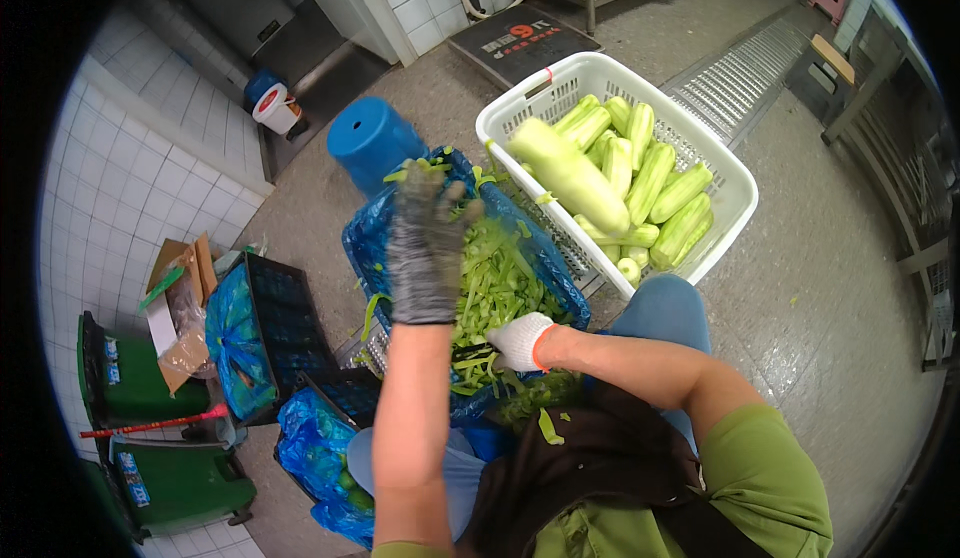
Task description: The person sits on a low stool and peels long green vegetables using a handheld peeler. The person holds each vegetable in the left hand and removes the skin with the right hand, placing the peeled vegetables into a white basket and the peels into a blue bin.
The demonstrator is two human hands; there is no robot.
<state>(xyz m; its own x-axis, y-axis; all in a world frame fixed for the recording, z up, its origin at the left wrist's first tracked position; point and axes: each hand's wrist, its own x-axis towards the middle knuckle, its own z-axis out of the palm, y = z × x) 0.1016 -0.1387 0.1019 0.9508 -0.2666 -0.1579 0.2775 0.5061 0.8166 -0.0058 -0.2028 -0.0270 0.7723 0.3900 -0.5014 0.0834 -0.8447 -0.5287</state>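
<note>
My left hand (426,246), in a grey knit glove, is blurred above a crate lined with blue plastic (551,288). Its fingers look spread and hold nothing; pale green strips lie by the fingertips. Green peelings (487,276) heap inside the crate. Low over them my right hand (521,340), in a white glove with an orange cuff, grips a dark slender tool (471,350), mostly hidden. To the right, a white plastic basket (731,220) holds several peeled pale green gourds (649,183). One larger gourd (570,175) is motion-blurred over the basket's left side.
An upturned blue bucket (375,137) stands beyond the crate. At left are a black crate (289,325), a cardboard box (176,310) and green wheeled bins (180,483). A blue bag of green produce (322,460) sits by my knee. A metal drain grate (739,77) crosses the floor.
</note>
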